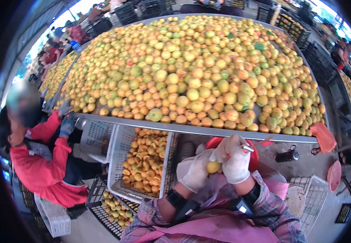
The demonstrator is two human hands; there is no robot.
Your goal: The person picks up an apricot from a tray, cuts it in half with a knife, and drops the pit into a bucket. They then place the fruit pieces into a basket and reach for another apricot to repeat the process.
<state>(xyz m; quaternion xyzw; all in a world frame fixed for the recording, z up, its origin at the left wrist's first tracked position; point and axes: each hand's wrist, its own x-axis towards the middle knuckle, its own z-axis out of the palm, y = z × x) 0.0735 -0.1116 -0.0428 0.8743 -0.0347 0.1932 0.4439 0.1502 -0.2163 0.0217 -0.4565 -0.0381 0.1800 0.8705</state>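
Note:
My left hand [195,172], in a white glove, holds a small yellow fruit [213,166] in front of my chest. My right hand [236,159], also gloved in white, grips a thin metal tool [253,146] with a reddish tip, its fingers closed right against the fruit. Both hands meet just below the metal front edge of a large sorting table [208,131] heaped with yellow, orange and green fruit [191,77]. A red round object [253,158] sits behind my hands.
A white crate [121,162] with fruit stands below the table to my left, a black crate [102,208] beneath it. A person in a red jacket [42,170] works at the left. A dark can [287,155] and an empty white crate [315,198] lie right.

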